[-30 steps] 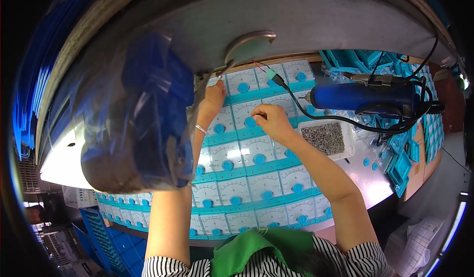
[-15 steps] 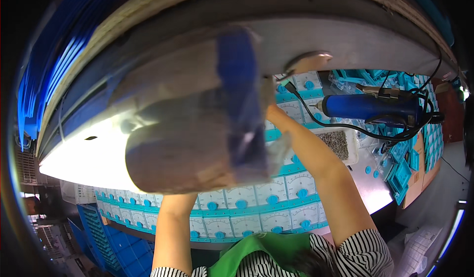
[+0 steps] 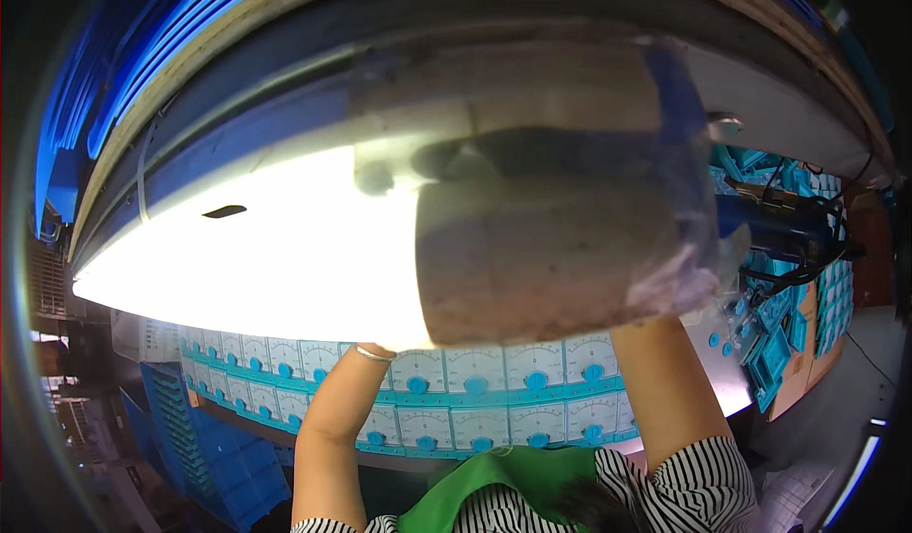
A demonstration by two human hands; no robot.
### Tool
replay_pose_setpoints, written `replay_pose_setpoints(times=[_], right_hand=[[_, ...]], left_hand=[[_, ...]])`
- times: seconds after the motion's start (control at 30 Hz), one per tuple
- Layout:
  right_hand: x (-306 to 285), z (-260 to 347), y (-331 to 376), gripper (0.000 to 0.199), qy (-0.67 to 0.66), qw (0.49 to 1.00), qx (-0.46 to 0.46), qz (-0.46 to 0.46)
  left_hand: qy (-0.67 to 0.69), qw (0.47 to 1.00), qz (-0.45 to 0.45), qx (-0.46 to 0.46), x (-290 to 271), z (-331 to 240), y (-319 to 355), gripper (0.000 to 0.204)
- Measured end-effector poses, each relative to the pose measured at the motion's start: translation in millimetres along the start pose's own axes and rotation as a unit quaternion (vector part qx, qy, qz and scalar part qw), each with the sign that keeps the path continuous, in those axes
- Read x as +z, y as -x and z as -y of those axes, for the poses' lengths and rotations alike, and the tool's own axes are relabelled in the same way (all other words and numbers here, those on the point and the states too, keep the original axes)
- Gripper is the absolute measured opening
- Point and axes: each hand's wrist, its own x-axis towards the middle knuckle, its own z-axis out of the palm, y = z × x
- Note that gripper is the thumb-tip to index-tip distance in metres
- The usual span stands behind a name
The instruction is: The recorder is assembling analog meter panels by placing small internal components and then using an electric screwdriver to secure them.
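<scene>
Honestly, can't tell if either hand is pinching or spread: a bright lamp (image 3: 285,257) and plastic-wrapped cylinder (image 3: 546,257) hide both. Visible dial meters (image 3: 480,414) sit in rows body-side of them; the left wrist (image 3: 365,366) brushing blind could twist a blue knob (image 3: 537,381).

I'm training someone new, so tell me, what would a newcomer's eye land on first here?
Probably the glaring white lamp left of centre, then the brownish bundle with a blue band at its right end, in mid-picture, hiding both hands. Below these run rows of meters with blue knobs, and a green apron shows at the bottom edge.
</scene>
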Motion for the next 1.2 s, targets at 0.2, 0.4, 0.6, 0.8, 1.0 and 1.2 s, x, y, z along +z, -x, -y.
replay_pose_setpoints(times=[0.2,0.4,0.6,0.8,1.0,1.2], right_hand=[[-40.7,5.6,72.4,0.009,-0.153,0.985,0.061,-0.051],[-98.4,-17.0,222.5,0.009,-0.174,0.967,0.142,-0.12],[-98.6,-56.4,275.0,0.008,-0.155,0.949,0.273,-0.001],[-92.5,-55.5,277.1,0.008,-0.145,0.959,0.238,-0.056],[-111.8,-37.5,263.2,0.004,-0.242,0.933,0.231,-0.136],[-96.8,-14.7,206.3,0.012,-0.42,0.884,0.18,-0.095]], left_hand=[[-0.087,0.995,-0.035,0.035,2.6,-0.9,-41.5,0.016],[-0.342,0.926,-0.055,0.149,33.9,-5.2,-69.8,0.015],[-0.504,0.831,-0.03,0.232,59.5,10.9,-72.5,0.014],[-0.518,0.824,-0.086,0.212,63.1,18.2,-69.4,0.015],[-0.553,0.787,-0.076,0.261,67.1,16.9,-65.4,0.015],[-0.501,0.847,-0.064,0.163,69.7,4.3,-58.0,0.019]])
